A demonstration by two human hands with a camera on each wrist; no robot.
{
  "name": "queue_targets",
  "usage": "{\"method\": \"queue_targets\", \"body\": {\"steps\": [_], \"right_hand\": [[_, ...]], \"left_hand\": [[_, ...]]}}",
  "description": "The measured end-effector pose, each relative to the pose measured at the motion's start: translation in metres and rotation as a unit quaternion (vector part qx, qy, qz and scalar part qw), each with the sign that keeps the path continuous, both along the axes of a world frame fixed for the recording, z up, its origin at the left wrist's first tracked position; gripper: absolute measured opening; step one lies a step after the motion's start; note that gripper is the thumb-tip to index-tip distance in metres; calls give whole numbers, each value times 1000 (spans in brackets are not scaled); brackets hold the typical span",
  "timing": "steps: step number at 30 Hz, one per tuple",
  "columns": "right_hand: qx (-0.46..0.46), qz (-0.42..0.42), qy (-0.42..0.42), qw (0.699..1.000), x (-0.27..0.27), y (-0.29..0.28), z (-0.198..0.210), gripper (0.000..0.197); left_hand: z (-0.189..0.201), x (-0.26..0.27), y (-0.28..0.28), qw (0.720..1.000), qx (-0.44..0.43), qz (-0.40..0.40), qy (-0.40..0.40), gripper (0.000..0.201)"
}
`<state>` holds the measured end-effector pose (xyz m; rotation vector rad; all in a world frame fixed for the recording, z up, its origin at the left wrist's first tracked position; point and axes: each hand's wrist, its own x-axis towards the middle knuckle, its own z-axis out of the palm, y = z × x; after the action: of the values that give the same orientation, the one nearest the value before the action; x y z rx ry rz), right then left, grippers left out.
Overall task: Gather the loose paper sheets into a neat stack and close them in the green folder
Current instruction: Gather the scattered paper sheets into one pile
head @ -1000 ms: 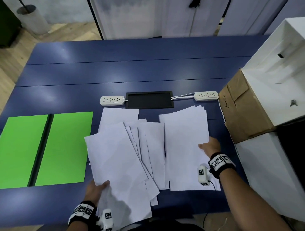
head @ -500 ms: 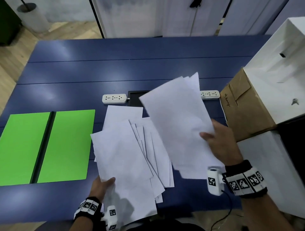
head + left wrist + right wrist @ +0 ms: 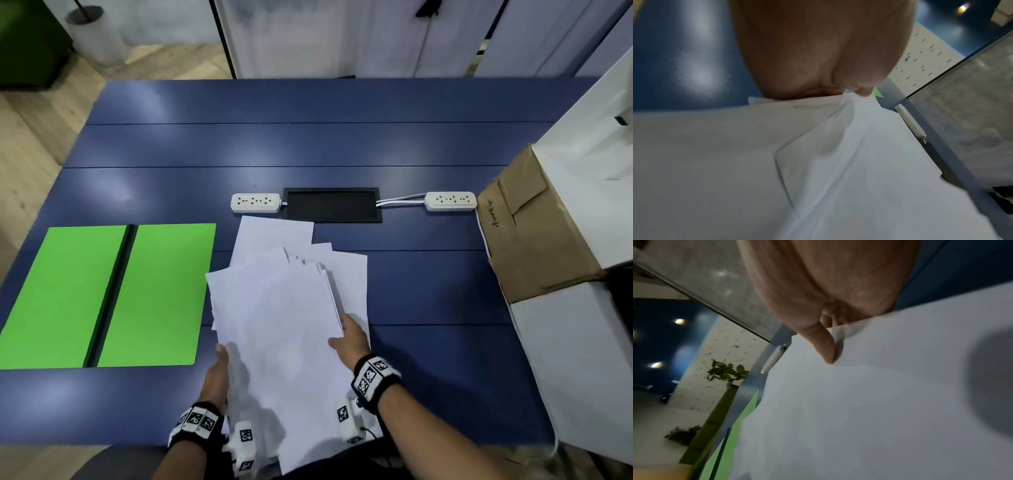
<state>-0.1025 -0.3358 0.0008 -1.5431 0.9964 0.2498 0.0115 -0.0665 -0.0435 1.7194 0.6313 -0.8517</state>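
The white paper sheets [image 3: 284, 325] lie in a loose, fanned pile at the middle of the blue table [image 3: 438, 308], with their near ends overhanging the front edge. My left hand [image 3: 222, 359] grips the pile's left edge; the left wrist view shows its thumb pinching the paper sheets [image 3: 828, 162]. My right hand [image 3: 342, 337] holds the right edge of the top bundle. In the right wrist view its thumb [image 3: 828, 348] lies on the paper sheets [image 3: 879, 402] with fingers beneath. The green folder [image 3: 102, 294] lies open and flat left of the pile, also seen as the green folder [image 3: 731, 434].
Two white power strips [image 3: 255, 202] [image 3: 450, 201] flank a black cable hatch [image 3: 332, 205] behind the pile. A brown cardboard box [image 3: 534, 236] and white boxes [image 3: 582, 359] crowd the right side. The table's front edge is close to my wrists.
My right hand lifted the right-hand bundle of sheets, swung it left and laid it over the middle pile. My left hand stayed at the pile's near left edge.
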Motion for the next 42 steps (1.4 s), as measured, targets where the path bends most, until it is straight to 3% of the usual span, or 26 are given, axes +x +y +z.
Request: {"method": "queue_targets", "body": {"steps": [2, 5, 7, 8, 11, 12, 14, 16, 19, 24, 29, 38, 42], "right_hand": [[-23, -40, 25, 999, 1, 12, -7, 37], [-10, -29, 22, 999, 14, 32, -8, 39], [-9, 9, 17, 1000, 25, 38, -4, 25], [-34, 13, 20, 999, 31, 37, -1, 13], [-206, -66, 124, 969, 33, 9, -4, 10], [-233, -108, 165, 952, 30, -2, -6, 26], [-200, -191, 213, 937, 29, -21, -9, 56], [-142, -234, 209, 939, 32, -33, -11, 65], [-70, -209, 196, 955, 37, -38, -23, 49], [-71, -145, 165, 973, 41, -36, -54, 19], [-89, -129, 128, 979, 49, -28, -22, 41], [-37, -99, 165, 981, 45, -38, -13, 40], [-90, -118, 158, 976, 43, -51, -10, 43]], "left_hand": [[-6, 1, 1, 1000, -14, -13, 15, 96], [0, -2, 0, 996, -22, -76, -49, 62], [1, -4, 2, 993, -21, -97, -67, 64], [0, -3, 3, 992, -18, -101, -73, 65], [1, -4, -3, 991, -5, -98, -87, 52], [3, -4, -4, 991, -6, -97, -94, 46], [6, -3, -5, 991, -15, -92, -99, 39], [3, -2, -2, 991, -22, -92, -95, 39], [-1, -2, 1, 991, -22, -103, -85, 42], [-5, -3, 5, 991, -17, -108, -79, 41], [-8, -5, 4, 993, -26, -92, -65, 36], [-15, -4, 6, 995, -9, -81, -64, 29], [-17, -7, 6, 994, 7, -73, -78, 47]]}}
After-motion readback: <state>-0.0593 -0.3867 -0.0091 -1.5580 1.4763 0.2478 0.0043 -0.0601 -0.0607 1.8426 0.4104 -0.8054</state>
